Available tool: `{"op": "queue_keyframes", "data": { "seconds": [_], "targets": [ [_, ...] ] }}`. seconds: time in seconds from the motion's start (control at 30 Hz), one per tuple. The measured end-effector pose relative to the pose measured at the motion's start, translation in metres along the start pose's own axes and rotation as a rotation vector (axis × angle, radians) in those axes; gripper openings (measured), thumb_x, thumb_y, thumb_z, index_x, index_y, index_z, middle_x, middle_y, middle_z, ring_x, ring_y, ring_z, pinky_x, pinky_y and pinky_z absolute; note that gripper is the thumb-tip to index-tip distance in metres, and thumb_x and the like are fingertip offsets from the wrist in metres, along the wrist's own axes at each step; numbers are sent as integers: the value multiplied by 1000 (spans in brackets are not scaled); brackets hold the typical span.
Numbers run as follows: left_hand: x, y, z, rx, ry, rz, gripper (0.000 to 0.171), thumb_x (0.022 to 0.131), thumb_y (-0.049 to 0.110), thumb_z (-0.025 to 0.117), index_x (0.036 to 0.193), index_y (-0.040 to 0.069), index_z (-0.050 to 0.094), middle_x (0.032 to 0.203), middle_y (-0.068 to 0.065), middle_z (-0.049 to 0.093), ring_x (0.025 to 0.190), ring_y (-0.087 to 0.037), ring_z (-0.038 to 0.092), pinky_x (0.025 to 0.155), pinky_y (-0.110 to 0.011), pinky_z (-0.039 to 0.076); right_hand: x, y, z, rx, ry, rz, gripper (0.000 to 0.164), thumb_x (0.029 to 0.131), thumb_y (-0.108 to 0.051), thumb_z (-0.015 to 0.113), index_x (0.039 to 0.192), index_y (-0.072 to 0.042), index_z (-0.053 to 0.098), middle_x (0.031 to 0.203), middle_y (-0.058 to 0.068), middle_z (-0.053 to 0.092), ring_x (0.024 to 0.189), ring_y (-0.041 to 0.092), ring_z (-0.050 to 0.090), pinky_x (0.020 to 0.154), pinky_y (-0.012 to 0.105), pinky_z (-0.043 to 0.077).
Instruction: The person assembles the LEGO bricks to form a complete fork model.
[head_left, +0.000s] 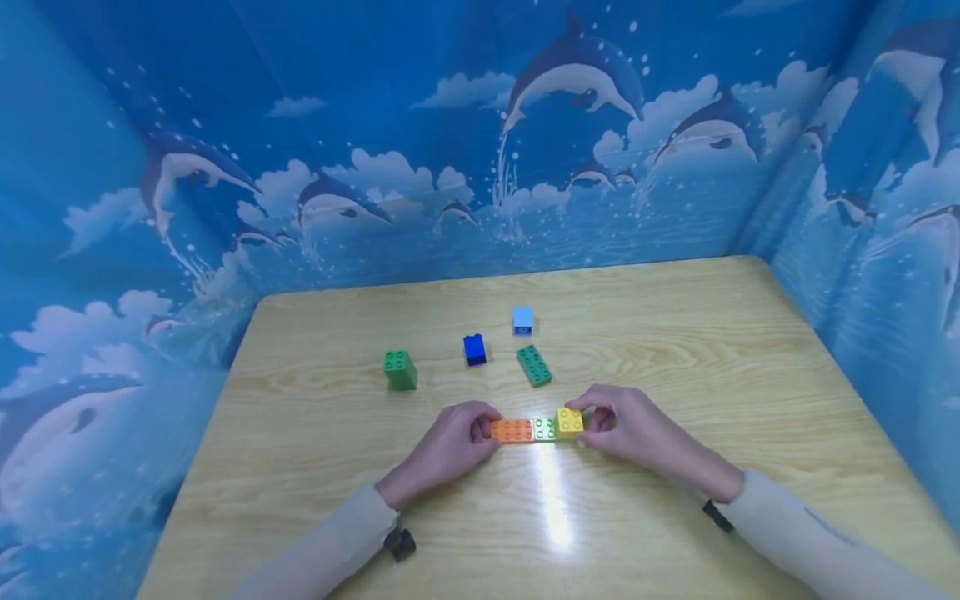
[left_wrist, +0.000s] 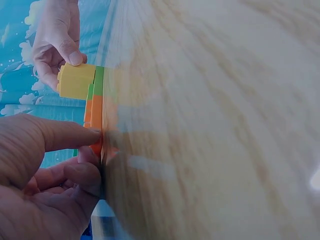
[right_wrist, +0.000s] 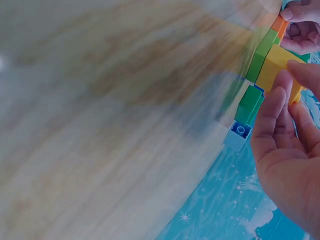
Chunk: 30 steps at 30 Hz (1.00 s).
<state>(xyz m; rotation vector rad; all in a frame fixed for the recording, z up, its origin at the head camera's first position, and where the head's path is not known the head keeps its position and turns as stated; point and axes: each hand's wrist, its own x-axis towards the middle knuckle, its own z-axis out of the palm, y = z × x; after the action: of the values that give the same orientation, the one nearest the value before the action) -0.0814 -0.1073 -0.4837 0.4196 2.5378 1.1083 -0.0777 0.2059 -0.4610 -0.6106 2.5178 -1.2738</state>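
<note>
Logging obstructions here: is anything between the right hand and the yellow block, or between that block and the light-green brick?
Nothing visible: the right hand grips the yellow block, with no piece showing between it and the light-green brick.

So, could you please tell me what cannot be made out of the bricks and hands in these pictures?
Head view: the right end of the light green brick, covered by the yellow brick.
Left wrist view: one end of the orange brick, behind the left hand.
Right wrist view: part of the yellow brick, behind the right hand.
Right wrist view: the rest of the left hand, cut off by the right edge.
</note>
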Motion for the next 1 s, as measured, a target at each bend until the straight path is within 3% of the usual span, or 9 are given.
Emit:
{"op": "queue_keyframes", "data": {
  "seconds": [0.33, 0.73, 1.0],
  "targets": [
    [-1, -4, 3, -38, -4, 8, 31, 91, 6, 88, 119, 6, 76, 87, 7, 66, 78, -11, 64, 70, -26, 58, 6, 6, -7, 15, -80, -49, 41, 87, 5, 87, 125, -4, 78, 95, -3, 73, 80, 10, 70, 73, 28, 63],
    [2, -2, -1, -25, -32, 7, 31, 92, 5, 87, 121, 7, 76, 88, 7, 66, 79, -12, 64, 70, -27, 57, 2, 1, -4, -21, -21, -1, 43, 85, 1, 90, 127, -4, 77, 96, -2, 73, 75, 10, 65, 66, 28, 60],
    [-1, -4, -1, -31, -29, 26, 31, 93, 4, 86, 122, 5, 75, 88, 7, 65, 78, -12, 63, 69, -27, 57, 1, 0, -2, -50, -9, -17, 43, 85, -1, 91, 126, -4, 78, 95, -4, 73, 71, 8, 62, 62, 26, 58]
  ]
}}
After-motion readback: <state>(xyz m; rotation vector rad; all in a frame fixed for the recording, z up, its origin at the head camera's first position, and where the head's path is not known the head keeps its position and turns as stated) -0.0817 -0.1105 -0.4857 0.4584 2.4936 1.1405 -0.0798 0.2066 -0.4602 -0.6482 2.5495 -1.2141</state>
